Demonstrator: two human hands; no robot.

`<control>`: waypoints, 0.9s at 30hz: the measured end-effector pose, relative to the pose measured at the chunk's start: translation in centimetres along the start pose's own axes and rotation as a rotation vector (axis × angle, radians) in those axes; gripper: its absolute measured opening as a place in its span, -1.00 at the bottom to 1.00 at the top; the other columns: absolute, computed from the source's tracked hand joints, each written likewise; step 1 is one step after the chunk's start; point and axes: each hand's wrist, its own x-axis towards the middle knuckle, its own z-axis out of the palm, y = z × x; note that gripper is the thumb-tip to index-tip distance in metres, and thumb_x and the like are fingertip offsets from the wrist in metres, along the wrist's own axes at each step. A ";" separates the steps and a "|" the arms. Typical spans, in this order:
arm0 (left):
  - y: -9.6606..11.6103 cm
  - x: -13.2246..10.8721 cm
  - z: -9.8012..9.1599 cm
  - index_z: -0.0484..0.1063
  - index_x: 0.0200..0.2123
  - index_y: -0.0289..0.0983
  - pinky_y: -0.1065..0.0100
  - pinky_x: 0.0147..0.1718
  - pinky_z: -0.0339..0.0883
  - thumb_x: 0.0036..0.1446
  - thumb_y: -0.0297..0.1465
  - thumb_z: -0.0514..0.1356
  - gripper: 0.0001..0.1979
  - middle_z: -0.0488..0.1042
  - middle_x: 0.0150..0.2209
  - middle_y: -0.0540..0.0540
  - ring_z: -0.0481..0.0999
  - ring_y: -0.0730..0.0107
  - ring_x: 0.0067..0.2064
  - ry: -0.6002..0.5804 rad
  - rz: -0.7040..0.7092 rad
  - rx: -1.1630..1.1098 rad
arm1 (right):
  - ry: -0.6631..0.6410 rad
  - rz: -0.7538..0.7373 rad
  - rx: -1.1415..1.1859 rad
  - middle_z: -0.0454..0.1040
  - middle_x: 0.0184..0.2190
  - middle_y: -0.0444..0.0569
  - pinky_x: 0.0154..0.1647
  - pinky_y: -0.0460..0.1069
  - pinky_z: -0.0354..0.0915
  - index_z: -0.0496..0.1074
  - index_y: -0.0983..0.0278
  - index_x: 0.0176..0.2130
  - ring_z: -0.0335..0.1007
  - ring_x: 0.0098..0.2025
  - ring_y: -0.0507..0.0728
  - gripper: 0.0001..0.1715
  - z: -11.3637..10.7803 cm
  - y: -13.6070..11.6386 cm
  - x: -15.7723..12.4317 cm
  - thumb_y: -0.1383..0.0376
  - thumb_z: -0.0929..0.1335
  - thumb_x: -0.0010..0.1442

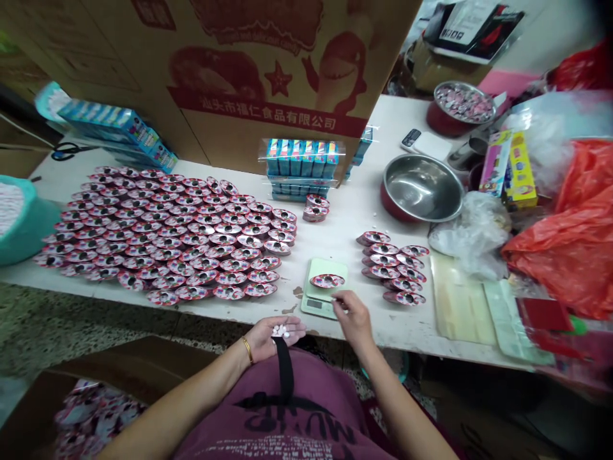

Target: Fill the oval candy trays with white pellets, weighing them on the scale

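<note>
My left hand (274, 336) is palm up near the table's front edge, with several small white pieces (280, 331) resting in it. Over the front right of a pale green scale (320, 306), my right hand (353, 314) has its fingers drawn together; anything between the fingertips is too small to make out. One oval red-and-white pack (327, 281) lies on the scale, just beyond those fingertips. Many similar packs (165, 239) stand in rows at the left. A smaller group of packs (393, 267) is to the right of the scale.
A large carton (287, 70) rises behind blue wrapped boxes (304, 160). At the right are a steel bowl (422, 188), a bowl of wrapped pieces (463, 103) and red plastic bags (569, 230). A teal tub (29, 223) is far left, an open box (143, 364) below the table.
</note>
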 end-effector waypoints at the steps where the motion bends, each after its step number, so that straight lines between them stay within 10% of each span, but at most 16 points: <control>1: 0.0 0.0 0.0 0.39 -0.32 -0.53 0.31 -0.13 0.19 -0.05 -0.46 0.11 -0.77 0.43 -0.26 -0.37 0.40 0.16 -0.15 -0.001 0.005 0.000 | 0.036 0.023 -0.018 0.33 -0.40 -0.08 -0.41 -0.10 0.23 0.32 0.27 -0.32 0.25 -0.43 0.00 -0.84 -0.5 0.5 0.6 0.37 0.20 0.06; 14: 0.0 0.0 -0.7 0.38 -0.29 -0.50 0.31 -0.17 0.22 -0.04 -0.46 0.10 -0.76 0.43 -0.25 -0.33 0.40 0.17 -0.15 0.033 0.019 -0.010 | 0.040 -0.059 -0.183 0.34 -0.26 -0.02 -0.19 -0.02 0.21 0.31 0.24 -0.19 0.26 -0.22 0.05 -0.73 -0.3 1.7 2.4 0.34 0.16 0.11; 21: -0.1 0.3 -0.9 0.36 -0.28 -0.46 0.56 -0.66 0.08 -0.04 -0.50 0.11 -0.79 0.34 -0.55 -0.06 0.30 0.62 -0.58 -0.010 0.049 0.069 | 0.109 -0.060 -0.359 0.30 -0.20 0.03 -0.12 0.05 0.16 0.28 0.24 -0.12 0.19 -0.15 0.11 -0.69 -1.4 3.1 0.3 0.29 0.19 0.10; 27: 0.0 1.0 -1.3 0.30 -0.21 -0.35 0.58 -0.76 -0.26 -0.05 -0.28 0.14 -0.66 0.02 -0.67 0.16 -0.04 0.75 -0.72 0.075 0.106 0.211 | -0.331 -0.249 -0.485 0.29 -0.11 0.07 -0.08 0.08 0.10 0.21 0.21 -0.01 0.16 -0.08 0.19 -0.48 0.5 2.7 5.7 0.28 0.32 -0.02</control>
